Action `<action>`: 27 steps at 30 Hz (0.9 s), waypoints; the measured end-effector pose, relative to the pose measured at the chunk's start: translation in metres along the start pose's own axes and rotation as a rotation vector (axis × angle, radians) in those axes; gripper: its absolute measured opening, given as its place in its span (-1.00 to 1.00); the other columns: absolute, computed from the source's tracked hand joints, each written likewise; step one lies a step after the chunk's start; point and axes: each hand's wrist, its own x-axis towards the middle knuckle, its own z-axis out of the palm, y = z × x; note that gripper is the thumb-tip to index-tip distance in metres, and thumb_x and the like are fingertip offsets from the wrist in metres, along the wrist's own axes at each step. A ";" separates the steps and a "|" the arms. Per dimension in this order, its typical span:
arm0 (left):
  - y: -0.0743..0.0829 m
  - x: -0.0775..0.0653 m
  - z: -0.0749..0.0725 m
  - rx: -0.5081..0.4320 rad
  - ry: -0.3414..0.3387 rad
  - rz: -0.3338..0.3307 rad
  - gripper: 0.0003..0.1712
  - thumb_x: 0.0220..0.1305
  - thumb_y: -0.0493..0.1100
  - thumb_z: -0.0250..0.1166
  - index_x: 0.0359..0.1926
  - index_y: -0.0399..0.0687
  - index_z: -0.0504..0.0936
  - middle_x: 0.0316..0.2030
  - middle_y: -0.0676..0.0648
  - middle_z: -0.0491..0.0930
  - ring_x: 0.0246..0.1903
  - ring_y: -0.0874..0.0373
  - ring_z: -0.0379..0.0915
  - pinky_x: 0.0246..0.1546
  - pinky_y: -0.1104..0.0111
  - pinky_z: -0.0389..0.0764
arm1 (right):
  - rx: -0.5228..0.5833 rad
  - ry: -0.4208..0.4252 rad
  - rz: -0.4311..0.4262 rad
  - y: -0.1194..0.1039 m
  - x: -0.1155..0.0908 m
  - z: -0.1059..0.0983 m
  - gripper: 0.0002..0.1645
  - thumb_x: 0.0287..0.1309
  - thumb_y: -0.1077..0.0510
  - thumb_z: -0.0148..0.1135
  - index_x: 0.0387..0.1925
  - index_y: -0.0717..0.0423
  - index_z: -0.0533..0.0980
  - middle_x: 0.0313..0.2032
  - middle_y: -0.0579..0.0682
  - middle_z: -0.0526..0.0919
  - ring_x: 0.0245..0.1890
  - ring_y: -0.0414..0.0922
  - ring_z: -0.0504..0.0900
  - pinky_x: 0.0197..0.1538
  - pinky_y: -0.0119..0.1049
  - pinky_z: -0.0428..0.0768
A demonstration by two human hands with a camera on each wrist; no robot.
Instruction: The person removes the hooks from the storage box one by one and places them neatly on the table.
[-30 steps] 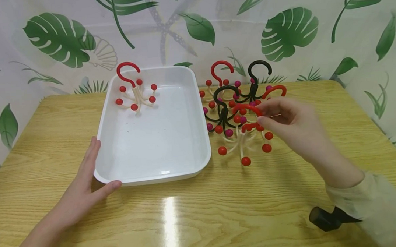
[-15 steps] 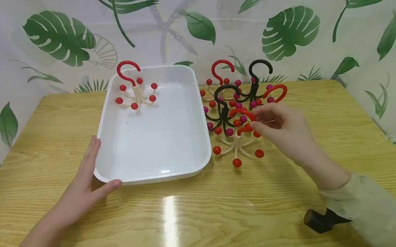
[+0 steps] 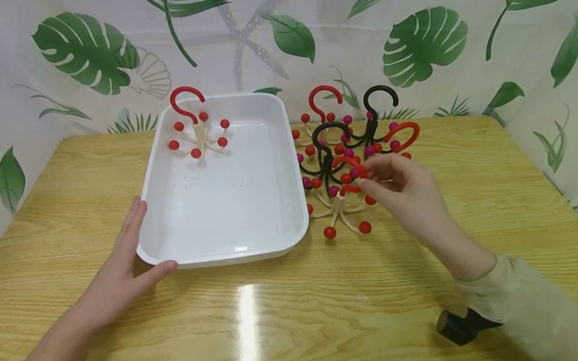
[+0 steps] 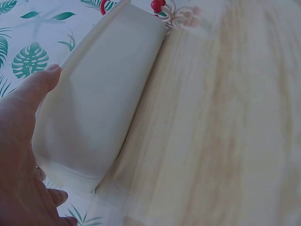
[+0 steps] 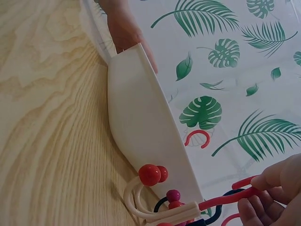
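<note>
My right hand [image 3: 408, 205] pinches the red hook of a multi-arm hanger [image 3: 339, 201], whose beige arms end in red balls. This hanger is tilted and close to the right side of a white tray [image 3: 224, 260]; in the right wrist view, its beige stem [image 5: 176, 213] overlaps the tray's outer wall [image 5: 146, 113]. My left hand [image 3: 120, 268] rests against the tray's near left corner, fingers along the side and thumb on the front. Another red-hooked hanger [image 3: 199, 136] stands upright inside the tray, toward its back left.
Right of the tray several more hangers crowd together, among them black-hooked ones [image 3: 327, 162] with magenta balls and a red-hooked one [image 3: 321, 101] at the back. Everything stands on a wooden table [image 3: 295, 320]. A leaf-patterned cloth [image 3: 340, 16] hangs behind. A black device [image 3: 457, 324] sits by my right sleeve.
My right hand has moved left with the pinched hanger, bringing its balls up to the tray's right side. My left hand and the tray have stayed in place.
</note>
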 end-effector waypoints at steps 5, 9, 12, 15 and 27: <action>0.001 0.000 0.000 -0.001 0.003 0.000 0.24 0.17 -0.13 0.38 0.49 0.33 -0.42 0.47 0.11 -0.53 0.43 -0.03 -0.60 0.25 -0.29 -0.34 | 0.016 -0.010 -0.013 -0.001 0.000 0.001 -0.67 0.21 0.15 0.28 -0.03 0.21 0.53 -0.20 0.04 0.59 -0.20 -0.16 0.52 -0.16 -0.55 0.52; 0.001 0.000 0.000 -0.003 0.004 -0.002 0.23 0.18 -0.12 0.38 0.49 0.32 -0.42 0.47 0.10 -0.52 0.43 -0.02 -0.60 0.25 -0.28 -0.35 | 0.016 -0.018 -0.015 -0.001 -0.001 0.002 -0.68 0.21 0.15 0.27 -0.04 0.22 0.53 -0.21 0.04 0.60 -0.21 -0.15 0.52 -0.17 -0.54 0.52; 0.001 0.000 0.000 -0.003 0.005 -0.002 0.23 0.18 -0.12 0.38 0.49 0.32 -0.41 0.47 0.10 -0.52 0.43 -0.03 -0.60 0.25 -0.28 -0.35 | 0.017 -0.023 -0.015 -0.001 -0.002 0.002 -0.69 0.22 0.16 0.27 -0.04 0.23 0.53 -0.20 0.05 0.59 -0.20 -0.16 0.52 -0.17 -0.55 0.52; 0.000 0.000 0.000 0.001 0.005 -0.002 0.23 0.17 -0.12 0.38 0.49 0.33 -0.41 0.47 0.10 -0.52 0.43 -0.04 -0.59 0.25 -0.29 -0.34 | 0.015 -0.019 -0.021 -0.001 -0.003 0.001 -0.68 0.22 0.17 0.26 -0.02 0.23 0.51 -0.18 0.05 0.58 -0.19 -0.16 0.51 -0.16 -0.55 0.51; 0.001 0.000 0.000 0.003 0.000 -0.003 0.23 0.18 -0.11 0.38 0.49 0.30 -0.42 0.47 0.09 -0.53 0.43 -0.03 -0.60 0.24 -0.29 -0.33 | 0.057 0.048 -0.105 -0.021 -0.001 -0.013 -0.68 0.19 0.25 0.28 -0.01 0.19 0.50 -0.17 0.01 0.57 -0.16 -0.12 0.50 -0.15 -0.51 0.51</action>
